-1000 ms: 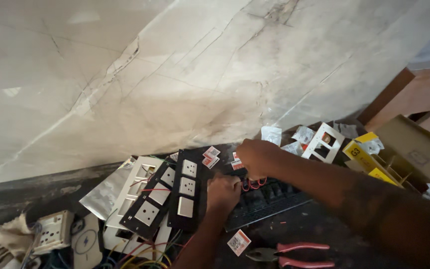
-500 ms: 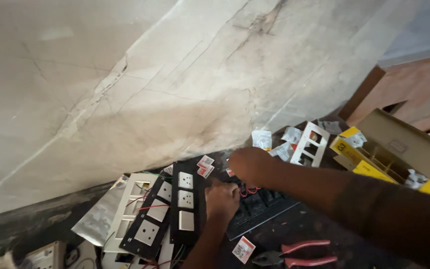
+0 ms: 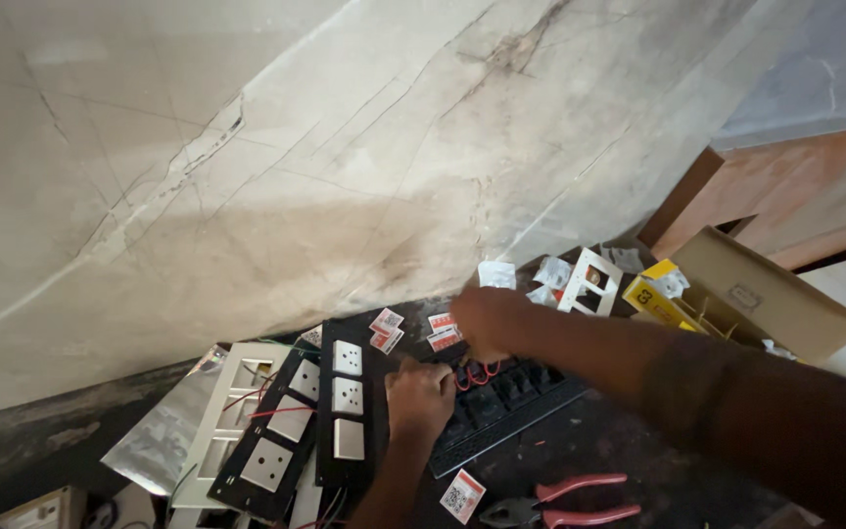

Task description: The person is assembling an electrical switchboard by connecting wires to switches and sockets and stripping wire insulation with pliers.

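1. Left hand [image 3: 420, 397] rests curled on the black switch strip [image 3: 501, 407], steadying it; whether it grips anything I cannot tell.
2. Right hand [image 3: 482, 321], at 1 o'clock from the left, pinches closed on red wires [image 3: 477, 373] looping over the strip.
3. Judged step: wiring the strip's switches; the next move likely needs a firm strip and a fine pinch.
4. At 9 o'clock lie black plates with white sockets [image 3: 348, 397] and a white frame [image 3: 232, 407].
5. At 5 o'clock, red pliers [image 3: 565, 498].
6. At 2 o'clock an open cardboard box [image 3: 775, 294] with yellow cartons [image 3: 653, 297] inside; its other contents are unclear.
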